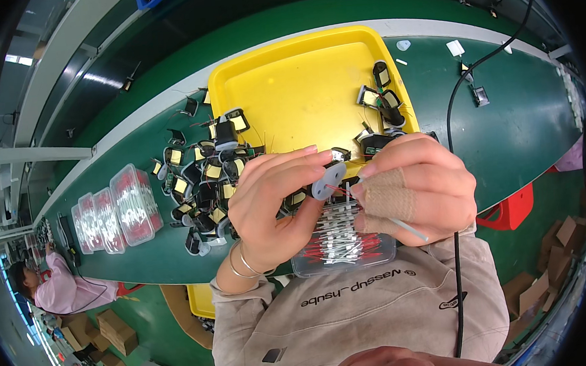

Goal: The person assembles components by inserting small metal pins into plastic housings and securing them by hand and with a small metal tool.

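1 grey rounded piece (329, 182), dark holes in face, tipped up, pinched in left hand (274, 201). Thin red wire (336, 189) beside it. 1 thin pale stick (410, 229), slanted, poking from right hand (424, 186).

My feed shows a far tray (293, 91) of smooth, glossy plastic, a satin-smooth green surface (522, 109) and, at left, boxes (133, 202) of clear plastic. The grey part (332, 179) in the left hand (270, 201) looks like matt plastic; rough-woven tape (390, 196) wraps the right hand (436, 186); the near shirt (384, 319) is matt cloth.
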{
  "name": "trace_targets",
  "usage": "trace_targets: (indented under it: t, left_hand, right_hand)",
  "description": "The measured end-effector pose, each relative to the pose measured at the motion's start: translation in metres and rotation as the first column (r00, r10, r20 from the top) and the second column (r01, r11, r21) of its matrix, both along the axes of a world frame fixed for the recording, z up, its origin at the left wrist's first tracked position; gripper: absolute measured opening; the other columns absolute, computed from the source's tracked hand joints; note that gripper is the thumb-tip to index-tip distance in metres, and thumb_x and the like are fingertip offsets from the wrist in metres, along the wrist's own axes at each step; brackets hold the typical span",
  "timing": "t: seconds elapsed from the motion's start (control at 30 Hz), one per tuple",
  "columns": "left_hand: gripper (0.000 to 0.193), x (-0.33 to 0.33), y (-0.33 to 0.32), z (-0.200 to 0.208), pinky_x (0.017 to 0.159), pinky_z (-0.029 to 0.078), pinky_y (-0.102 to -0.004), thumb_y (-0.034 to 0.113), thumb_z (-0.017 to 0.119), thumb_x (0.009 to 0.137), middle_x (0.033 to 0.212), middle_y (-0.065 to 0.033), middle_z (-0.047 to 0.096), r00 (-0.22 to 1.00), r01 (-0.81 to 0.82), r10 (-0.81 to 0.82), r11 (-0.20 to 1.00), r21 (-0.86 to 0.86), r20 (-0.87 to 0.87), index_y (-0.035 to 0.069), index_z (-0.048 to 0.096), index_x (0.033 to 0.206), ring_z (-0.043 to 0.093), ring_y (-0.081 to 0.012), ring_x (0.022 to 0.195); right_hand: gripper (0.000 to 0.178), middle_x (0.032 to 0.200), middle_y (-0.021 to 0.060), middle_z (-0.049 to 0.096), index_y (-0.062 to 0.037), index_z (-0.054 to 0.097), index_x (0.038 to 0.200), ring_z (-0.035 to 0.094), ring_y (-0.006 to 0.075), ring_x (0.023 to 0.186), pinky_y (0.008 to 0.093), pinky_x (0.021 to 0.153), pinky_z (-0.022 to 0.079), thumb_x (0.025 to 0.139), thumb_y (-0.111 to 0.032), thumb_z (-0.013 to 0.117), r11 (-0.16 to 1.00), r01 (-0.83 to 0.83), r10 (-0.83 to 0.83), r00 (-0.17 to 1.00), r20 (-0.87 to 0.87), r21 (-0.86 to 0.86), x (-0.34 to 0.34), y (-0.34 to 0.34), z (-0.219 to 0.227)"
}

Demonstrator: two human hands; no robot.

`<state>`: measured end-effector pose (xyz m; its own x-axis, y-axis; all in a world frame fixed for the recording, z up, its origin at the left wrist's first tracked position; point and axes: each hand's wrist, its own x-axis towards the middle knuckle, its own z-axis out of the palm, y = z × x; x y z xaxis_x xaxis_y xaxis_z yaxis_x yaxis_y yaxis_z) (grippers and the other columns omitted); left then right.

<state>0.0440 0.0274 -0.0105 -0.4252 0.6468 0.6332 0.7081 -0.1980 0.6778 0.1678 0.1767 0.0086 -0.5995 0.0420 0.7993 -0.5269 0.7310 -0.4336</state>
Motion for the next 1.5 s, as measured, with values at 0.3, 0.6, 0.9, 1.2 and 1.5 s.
trace_targets:
  t: [0.3, 0.6, 0.9, 1.2, 1.5]
  left_hand:
    - [0.037, 0.0022, -0.001, -0.0026, 0.074, 0.049, -0.0319, -0.007, 0.073, 0.059, 0.092, -0.0105, 0.07, 0.999, -0.013, 0.012, 1.0, 0.017, 0.045, 0.004, 0.062, 0.092, 0.068, -0.0238, 0.084]
    - [0.037, 0.0031, -0.0027, -0.0004, 0.074, 0.049, -0.0308, -0.006, 0.074, 0.06, 0.093, -0.0111, 0.07, 1.0, -0.014, 0.013, 1.0, 0.017, 0.026, 0.004, 0.062, 0.093, 0.068, -0.0225, 0.084]
    - [0.037, 0.0038, -0.0042, 0.0, 0.075, 0.048, -0.0303, -0.006, 0.074, 0.06, 0.093, -0.0109, 0.07, 0.999, -0.037, 0.037, 0.999, -0.011, 0.024, 0.004, 0.062, 0.094, 0.068, -0.0219, 0.084]
    - [0.037, 0.0034, -0.0038, 0.0001, 0.075, 0.048, -0.0305, -0.007, 0.074, 0.06, 0.093, -0.0117, 0.07, 0.999, -0.035, 0.035, 0.999, -0.002, 0.015, 0.003, 0.062, 0.094, 0.068, -0.0221, 0.084]
    - [0.036, 0.0047, -0.0046, 0.0012, 0.075, 0.048, -0.0302, -0.006, 0.074, 0.061, 0.093, -0.012, 0.07, 0.999, -0.037, 0.037, 0.999, -0.008, 0.014, 0.003, 0.062, 0.093, 0.068, -0.0217, 0.084]
  right_hand:
    - [0.028, 0.086, 0.0068, 0.064, -0.0044, 0.069, 0.087, 0.064, 0.0219, 0.081, 0.0283, 0.057, 0.049, 0.06, -0.012, 0.068, 0.991, 0.073, -0.064, 0.995, -0.078, 0.113, -0.0006, -0.002, -0.0025]
    - [0.023, 0.086, 0.0094, 0.065, -0.0042, 0.065, 0.084, 0.065, 0.0263, 0.082, 0.0317, 0.061, 0.052, 0.063, -0.013, 0.067, 0.983, 0.062, -0.034, 0.986, -0.164, 0.173, 0.0001, -0.0005, -0.0056]
    - [0.022, 0.087, 0.0099, 0.065, -0.0042, 0.062, 0.083, 0.065, 0.028, 0.083, 0.0329, 0.063, 0.053, 0.064, -0.012, 0.067, 0.98, 0.039, -0.009, 0.988, -0.154, 0.193, 0.0007, 0.0006, -0.0068]
    - [0.021, 0.087, 0.011, 0.066, -0.0041, 0.062, 0.082, 0.065, 0.0281, 0.083, 0.0332, 0.063, 0.053, 0.064, -0.013, 0.068, 0.985, 0.042, -0.017, 0.989, -0.147, 0.168, 0.0002, 0.0009, -0.0063]
    - [0.023, 0.089, 0.0111, 0.065, -0.0033, 0.065, 0.085, 0.065, 0.0277, 0.085, 0.0321, 0.06, 0.052, 0.064, -0.013, 0.069, 0.991, 0.021, -0.001, 0.988, -0.152, 0.132, -0.0012, 0.0018, -0.008]
